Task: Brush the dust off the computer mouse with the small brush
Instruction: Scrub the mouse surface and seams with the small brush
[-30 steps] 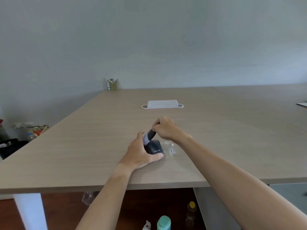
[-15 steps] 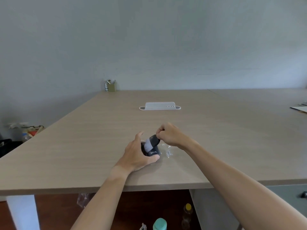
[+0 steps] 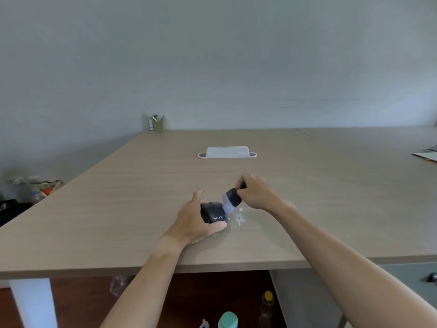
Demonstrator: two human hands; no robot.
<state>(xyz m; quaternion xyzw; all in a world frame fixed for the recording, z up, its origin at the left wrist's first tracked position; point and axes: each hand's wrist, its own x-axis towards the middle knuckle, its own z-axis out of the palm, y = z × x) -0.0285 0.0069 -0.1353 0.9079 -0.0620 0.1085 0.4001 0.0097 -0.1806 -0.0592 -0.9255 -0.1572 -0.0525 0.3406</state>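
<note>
A black computer mouse (image 3: 214, 213) with white lettering lies on the wooden table (image 3: 142, 209) near its front edge. My left hand (image 3: 196, 221) grips the mouse from the left, thumb along its near side. My right hand (image 3: 256, 192) pinches a small brush (image 3: 231, 200) with a black ferrule and pale bristles. The bristles point down-left and touch the mouse's right edge. White dust crumbs (image 3: 240, 217) lie on the table just right of the mouse.
A white tray-like stand (image 3: 227, 153) sits mid-table behind the hands. A pen holder (image 3: 158, 124) stands at the far left corner by the wall. Papers (image 3: 425, 156) lie at the right edge. Bottles (image 3: 228, 319) stand on the floor below the table.
The brush has swept from the top of the mouse to its right edge, my right hand moving right. More of the mouse's top shows now. The head camera shifted slightly.
</note>
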